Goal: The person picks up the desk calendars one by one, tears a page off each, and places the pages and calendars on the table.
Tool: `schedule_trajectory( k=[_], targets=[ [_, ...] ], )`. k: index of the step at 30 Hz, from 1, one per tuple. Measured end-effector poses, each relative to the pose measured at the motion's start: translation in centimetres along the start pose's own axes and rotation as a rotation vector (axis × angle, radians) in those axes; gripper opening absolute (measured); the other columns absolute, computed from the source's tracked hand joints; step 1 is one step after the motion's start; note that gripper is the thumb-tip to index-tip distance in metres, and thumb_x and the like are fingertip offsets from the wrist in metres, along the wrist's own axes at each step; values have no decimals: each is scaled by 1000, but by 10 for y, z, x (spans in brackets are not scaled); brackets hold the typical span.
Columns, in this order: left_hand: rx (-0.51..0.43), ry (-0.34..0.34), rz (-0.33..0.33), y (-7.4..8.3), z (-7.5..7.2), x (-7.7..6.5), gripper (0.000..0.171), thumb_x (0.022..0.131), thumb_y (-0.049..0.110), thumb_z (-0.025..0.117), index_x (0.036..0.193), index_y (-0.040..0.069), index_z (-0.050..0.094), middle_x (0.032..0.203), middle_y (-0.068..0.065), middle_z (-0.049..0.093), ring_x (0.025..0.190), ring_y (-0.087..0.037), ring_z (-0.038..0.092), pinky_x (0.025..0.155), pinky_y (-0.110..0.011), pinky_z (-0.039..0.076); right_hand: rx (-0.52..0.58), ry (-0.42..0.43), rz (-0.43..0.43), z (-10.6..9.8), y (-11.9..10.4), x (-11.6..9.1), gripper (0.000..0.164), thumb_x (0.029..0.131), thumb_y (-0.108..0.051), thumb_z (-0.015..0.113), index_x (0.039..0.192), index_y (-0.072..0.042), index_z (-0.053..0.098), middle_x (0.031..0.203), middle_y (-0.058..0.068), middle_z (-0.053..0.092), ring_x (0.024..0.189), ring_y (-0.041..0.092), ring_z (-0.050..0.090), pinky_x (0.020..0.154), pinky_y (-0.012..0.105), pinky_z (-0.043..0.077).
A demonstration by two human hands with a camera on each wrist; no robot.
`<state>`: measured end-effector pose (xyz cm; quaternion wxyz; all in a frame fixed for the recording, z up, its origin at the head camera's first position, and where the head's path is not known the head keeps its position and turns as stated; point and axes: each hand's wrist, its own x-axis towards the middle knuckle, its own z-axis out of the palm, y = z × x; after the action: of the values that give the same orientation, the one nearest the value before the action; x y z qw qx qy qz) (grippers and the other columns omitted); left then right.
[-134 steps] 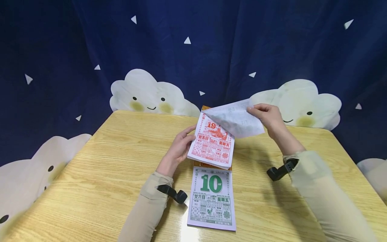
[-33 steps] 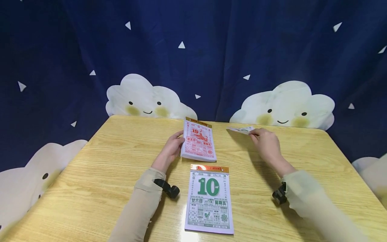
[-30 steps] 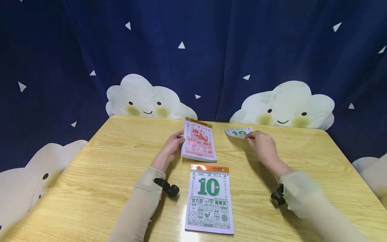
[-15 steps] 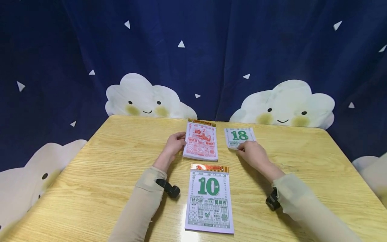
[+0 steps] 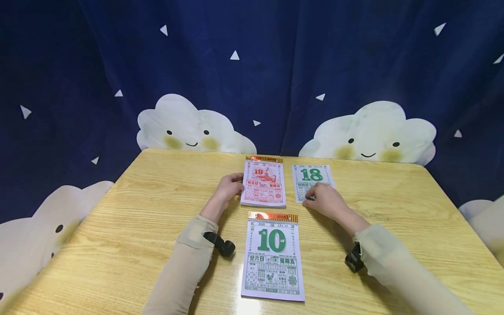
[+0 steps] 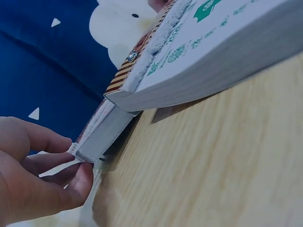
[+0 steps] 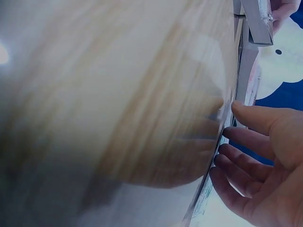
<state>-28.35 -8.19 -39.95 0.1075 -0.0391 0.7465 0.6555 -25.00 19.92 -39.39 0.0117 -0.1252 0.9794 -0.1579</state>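
A tear-off calendar (image 5: 263, 199) with a red 19 page lies at the table's far side. My left hand (image 5: 228, 188) holds its left edge; in the left wrist view its thumb and fingertips meet the pad's corner. To the right, a loose calendar sheet (image 5: 311, 173) with a green 18 lies flat. My right hand (image 5: 328, 202) rests over the sheet's lower right part and hides it. In the right wrist view its bent, relaxed fingertips (image 7: 227, 132) touch down along the surface. Nearer stands a second tear-off calendar (image 5: 272, 262), lying flat with a green 10.
The light wooden table (image 5: 169, 210) carries both calendars and the sheet. Behind its far edge hangs a dark blue curtain (image 5: 275, 65) with white clouds and triangles. A black wrist camera (image 5: 220, 244) sits on the left forearm, another (image 5: 354, 258) on the right.
The green 18 sheet came off the red calendar, was carried right and laid flat; my right hand has let go of its pinch. The red calendar shifted slightly right and straightened.
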Motion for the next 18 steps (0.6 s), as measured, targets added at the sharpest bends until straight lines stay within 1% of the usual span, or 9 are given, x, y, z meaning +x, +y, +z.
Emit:
schedule_trajectory(
  k=[5,6,7,9,12,15,18],
  targets=[
    [-11,-2,-32,2,-1,-3,49,83,-6,49,132,-2,43,135,-18,44,113,-28,50,96,-34,44,-18,21,-20,0,-1,1,24,77,-21,69,93,-3,71,92,12,64,85,26,60,77,43,49],
    [-9,4,-38,-1,-1,0,48,84,-4,50,132,0,45,134,-17,45,113,-26,50,95,-33,44,-22,26,-24,0,-1,1,23,78,-20,69,93,-3,71,92,12,64,85,26,60,78,43,49],
    [-6,6,-42,0,-1,0,47,85,-3,50,131,0,45,133,-17,45,113,-26,50,95,-33,44,-24,31,-27,0,-1,1,23,77,-20,69,92,-3,71,92,12,64,86,26,60,78,43,49],
    [-4,2,-50,0,-1,-1,45,87,-1,50,131,1,46,133,-16,45,113,-25,49,96,-33,44,-22,34,-33,0,-1,1,22,77,-19,68,93,-2,71,92,12,64,86,27,60,79,43,49],
    [1,-2,-44,2,-4,-5,44,87,1,50,131,1,46,133,-16,46,113,-26,49,95,-34,44,-7,43,-30,-1,-2,0,23,77,-18,68,93,-2,71,93,13,64,86,27,59,79,43,49],
    [-2,-6,-27,2,-10,-11,44,87,0,49,131,0,45,131,-17,46,108,-28,51,93,-37,45,22,49,-18,-2,-3,-2,24,78,-18,68,95,-2,71,94,14,64,83,25,59,75,41,49],
    [1,-4,-2,2,-16,-18,42,86,-2,49,128,-2,47,123,-20,50,97,-27,54,87,-37,48,84,43,-22,-3,-6,-5,24,80,-17,66,97,-1,70,96,14,64,81,22,60,70,37,50]
  ],
)
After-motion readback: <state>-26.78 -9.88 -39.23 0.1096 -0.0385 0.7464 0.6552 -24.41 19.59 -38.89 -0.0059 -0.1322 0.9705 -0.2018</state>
